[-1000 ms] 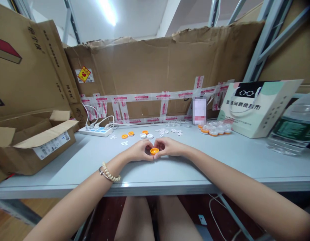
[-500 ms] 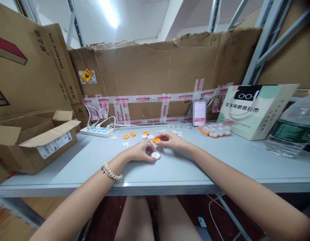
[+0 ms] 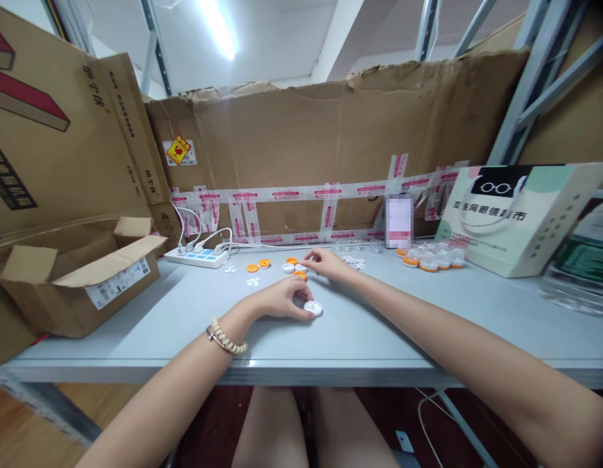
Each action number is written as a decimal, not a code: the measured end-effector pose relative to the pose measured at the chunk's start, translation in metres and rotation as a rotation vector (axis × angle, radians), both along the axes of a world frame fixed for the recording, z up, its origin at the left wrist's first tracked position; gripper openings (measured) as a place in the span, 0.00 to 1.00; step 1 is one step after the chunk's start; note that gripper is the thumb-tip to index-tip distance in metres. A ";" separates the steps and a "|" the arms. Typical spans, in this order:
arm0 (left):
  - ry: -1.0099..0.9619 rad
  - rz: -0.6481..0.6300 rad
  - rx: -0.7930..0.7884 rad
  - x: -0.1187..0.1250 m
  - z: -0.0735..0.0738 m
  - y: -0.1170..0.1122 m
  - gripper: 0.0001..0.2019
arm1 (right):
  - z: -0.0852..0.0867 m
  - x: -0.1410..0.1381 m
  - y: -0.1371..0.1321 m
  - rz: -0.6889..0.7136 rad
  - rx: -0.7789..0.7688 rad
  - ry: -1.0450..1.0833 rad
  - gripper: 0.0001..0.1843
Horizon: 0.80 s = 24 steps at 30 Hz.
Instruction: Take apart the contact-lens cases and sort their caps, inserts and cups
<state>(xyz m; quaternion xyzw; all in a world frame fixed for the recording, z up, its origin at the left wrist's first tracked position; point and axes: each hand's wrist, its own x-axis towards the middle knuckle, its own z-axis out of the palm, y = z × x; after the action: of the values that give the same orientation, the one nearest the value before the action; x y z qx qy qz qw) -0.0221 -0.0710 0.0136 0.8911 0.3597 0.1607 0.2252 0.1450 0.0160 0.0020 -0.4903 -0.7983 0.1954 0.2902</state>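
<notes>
My left hand (image 3: 286, 300) is closed on the edge of a white round piece (image 3: 313, 309), low over the table or resting on it. Farther back, my right hand (image 3: 325, 264) has its thumb and fingertips at the right edge of another white round piece (image 3: 300, 267), partly hidden by the fingers. Just in front of that piece lies an orange ring (image 3: 300, 276), between my two hands. Beside them are a white ring (image 3: 288, 268) and an orange ring (image 3: 292, 260). Two more orange rings (image 3: 258, 266) sit to the left.
Small white parts (image 3: 253, 282) lie on the grey table (image 3: 194, 325). Several clear-topped orange containers (image 3: 433, 255) cluster at right by a phone-like screen (image 3: 399, 221), a paper bag (image 3: 506, 221) and a large bottle (image 3: 584, 253). A power strip (image 3: 199, 257) and open carton (image 3: 87, 279) stand left.
My right hand has let go of the orange ring, now a little farther left on the table, and moved to the white round piece behind it. My left hand keeps its white piece.
</notes>
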 end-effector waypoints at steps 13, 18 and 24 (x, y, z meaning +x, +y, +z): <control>0.012 -0.004 0.005 -0.001 -0.001 0.002 0.12 | 0.019 -0.022 0.023 -0.036 -0.132 -0.102 0.08; 0.015 -0.012 0.020 0.000 0.001 0.001 0.12 | 0.009 -0.013 0.021 -0.048 -0.087 0.011 0.09; 0.002 -0.022 0.008 0.001 0.001 0.001 0.11 | -0.012 -0.010 0.018 -0.060 -0.020 0.077 0.10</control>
<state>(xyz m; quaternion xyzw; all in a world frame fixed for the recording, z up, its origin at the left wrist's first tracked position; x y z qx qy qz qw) -0.0213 -0.0703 0.0150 0.8961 0.3494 0.1585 0.2230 0.1348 0.0338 -0.0096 -0.5091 -0.7695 0.2133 0.3213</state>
